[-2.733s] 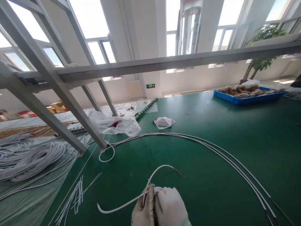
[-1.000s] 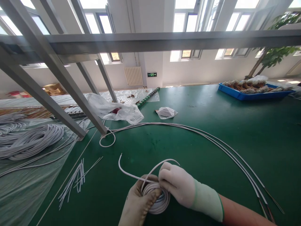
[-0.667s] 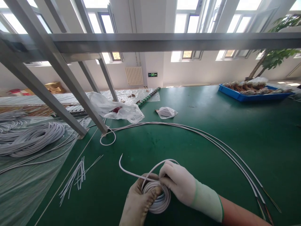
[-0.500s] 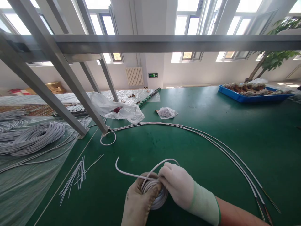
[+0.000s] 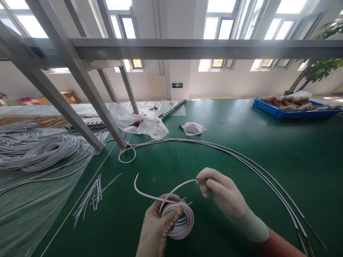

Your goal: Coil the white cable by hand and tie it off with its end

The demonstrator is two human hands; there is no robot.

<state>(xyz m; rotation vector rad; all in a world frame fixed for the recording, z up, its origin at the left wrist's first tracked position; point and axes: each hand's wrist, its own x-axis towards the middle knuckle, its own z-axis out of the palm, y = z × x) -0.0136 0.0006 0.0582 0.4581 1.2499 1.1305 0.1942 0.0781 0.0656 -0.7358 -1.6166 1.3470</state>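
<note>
Coiled white cable (image 5: pixel 179 220) sits just above the green table (image 5: pixel 241 142), clamped in my left hand (image 5: pixel 158 228), thumb across the loops. My right hand (image 5: pixel 222 191) is up and to the right of the coil, fingers pinched shut on the loose tail (image 5: pixel 182 185) arching off the top (other stub end (image 5: pixel 139 189) pokes out left). Tail runs left-to-right, so the right hand's the one on it.

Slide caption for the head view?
Left hand grips a white cable coil; right hand pinches its free end over green table.
</note>
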